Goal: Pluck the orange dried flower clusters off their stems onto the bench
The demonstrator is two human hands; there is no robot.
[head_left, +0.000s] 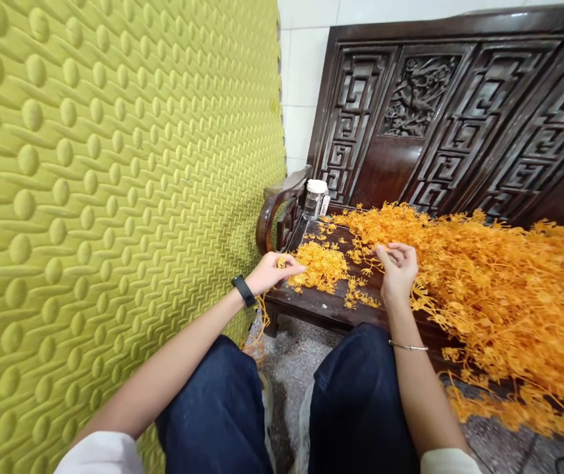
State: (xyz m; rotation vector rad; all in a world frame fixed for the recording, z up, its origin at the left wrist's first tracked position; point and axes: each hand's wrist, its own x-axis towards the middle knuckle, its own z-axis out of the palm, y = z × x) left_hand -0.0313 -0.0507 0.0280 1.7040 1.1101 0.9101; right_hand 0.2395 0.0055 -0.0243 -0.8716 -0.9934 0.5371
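Observation:
My left hand is closed, with a small orange plastic flower sprig showing between thumb and fingers. A thin orange stem hangs below that wrist. Right beside its fingertips lies a small heap of loose orange plastic florets on the bench seat. My right hand is held above the seat with thumb and forefinger pinched together; whatever they hold is too small to make out. Orange bits lie close to its fingertips. Next to this hand spreads a large pile of orange plastic flower sprigs.
The dark carved wooden bench has a curved armrest at its left end. A clear jar with a white lid stands by the backrest. A yellow-green foam mat rises on the left. Orange stems lie on the speckled floor.

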